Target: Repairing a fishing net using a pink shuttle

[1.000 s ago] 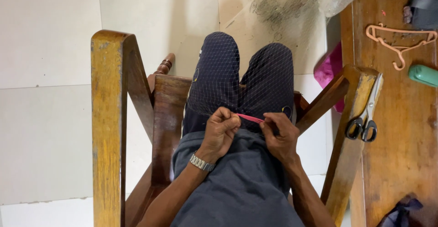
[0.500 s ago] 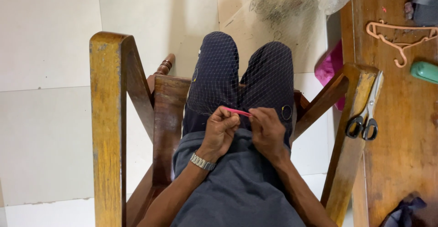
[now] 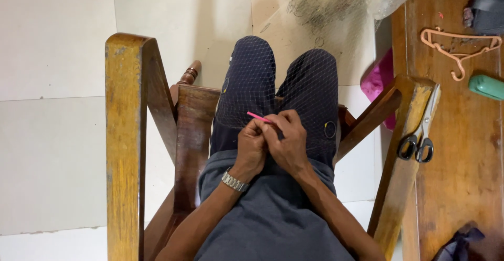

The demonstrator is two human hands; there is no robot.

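The wooden chair arm frames the lap. The left hand is pinched shut on a slim pink netting needle; the right hand, pressed against it, grips the fine mesh net over both knees. This looks like mid-knot mending; next needs a steady pull. Scissors lie on the right arm.

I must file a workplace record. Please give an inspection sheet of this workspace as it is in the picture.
Surface: wooden table at right, worn.
Job's things: pink needle held by both hands; fine net over the knees.
Clutter: scissors on the chair arm; hanger, green object.
Grippers: left hand and right hand pressed together, pinching the needle.
Cables: nothing seen.
Surroundings: pale tiled floor.
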